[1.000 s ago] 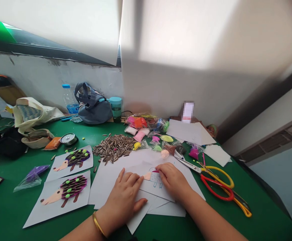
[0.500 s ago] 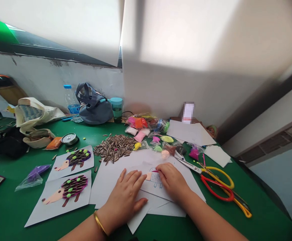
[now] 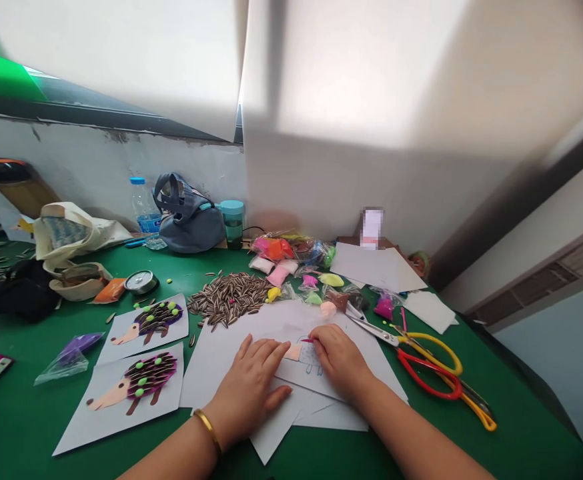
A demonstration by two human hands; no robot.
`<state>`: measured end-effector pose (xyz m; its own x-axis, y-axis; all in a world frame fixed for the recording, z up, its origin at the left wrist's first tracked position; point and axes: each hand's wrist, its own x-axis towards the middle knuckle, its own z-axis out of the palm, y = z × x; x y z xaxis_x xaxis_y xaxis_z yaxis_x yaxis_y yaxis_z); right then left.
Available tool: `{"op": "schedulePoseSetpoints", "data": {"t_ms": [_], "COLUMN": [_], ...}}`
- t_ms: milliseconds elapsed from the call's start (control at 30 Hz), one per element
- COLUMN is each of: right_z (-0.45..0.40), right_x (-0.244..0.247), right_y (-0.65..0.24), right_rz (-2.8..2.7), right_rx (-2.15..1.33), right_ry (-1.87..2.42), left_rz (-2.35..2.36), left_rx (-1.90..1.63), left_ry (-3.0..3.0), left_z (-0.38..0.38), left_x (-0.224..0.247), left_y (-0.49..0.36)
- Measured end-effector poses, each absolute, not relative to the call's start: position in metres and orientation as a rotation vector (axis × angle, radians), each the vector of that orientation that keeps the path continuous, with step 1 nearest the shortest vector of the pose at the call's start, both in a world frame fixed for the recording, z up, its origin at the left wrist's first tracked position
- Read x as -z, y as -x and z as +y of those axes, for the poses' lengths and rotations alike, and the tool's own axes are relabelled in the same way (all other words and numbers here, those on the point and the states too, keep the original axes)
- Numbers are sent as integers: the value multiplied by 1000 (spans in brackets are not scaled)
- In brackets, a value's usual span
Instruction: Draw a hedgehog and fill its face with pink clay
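- Busy bench here: a heap of sunflower seeds crowds the far left corner of the white paper stack.
- On the right, scissors with their metal end over the paper's edge, close to the right hand; red and yellow handles reach out across the green.
- Behind the paper, bagged clay in many colours, and a peach lump at the far edge, just beyond the right hand.
- Over on the left, two hedgehog cards, both snouts leftward, and a purple clay packet beside them.
- Now the work itself: the hedgehog drawing sits between the two hands, on the top sheet, its right end covered by the right hand.
- Its long axis runs left to right; the peach snout points left at the left hand, legs toward the wearer.
- Right grip: fingertips drawn together in a pinch at the magenta clay, a thin strip poking out leftward over the hedgehog's back.
- Left grip: spread flat, thumb apart, pinching nothing, fingers lying on the paper by the snout.
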<state>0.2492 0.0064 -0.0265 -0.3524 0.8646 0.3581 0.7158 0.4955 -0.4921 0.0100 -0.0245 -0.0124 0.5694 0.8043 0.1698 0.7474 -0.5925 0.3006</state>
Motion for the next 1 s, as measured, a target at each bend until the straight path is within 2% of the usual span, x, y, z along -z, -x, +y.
{"op": "schedulePoseSetpoints", "data": {"t_ms": [1000], "right_z": [7], "right_x": [26], "right_y": [-246], "right_rz": [-2155], "right_rx": [-264], "right_ry": [1295], "left_rz": [1342], "left_rx": [-500], "left_ry": [-2608], "left_z": [-26], "left_x": [9], "left_y": [-14]}}
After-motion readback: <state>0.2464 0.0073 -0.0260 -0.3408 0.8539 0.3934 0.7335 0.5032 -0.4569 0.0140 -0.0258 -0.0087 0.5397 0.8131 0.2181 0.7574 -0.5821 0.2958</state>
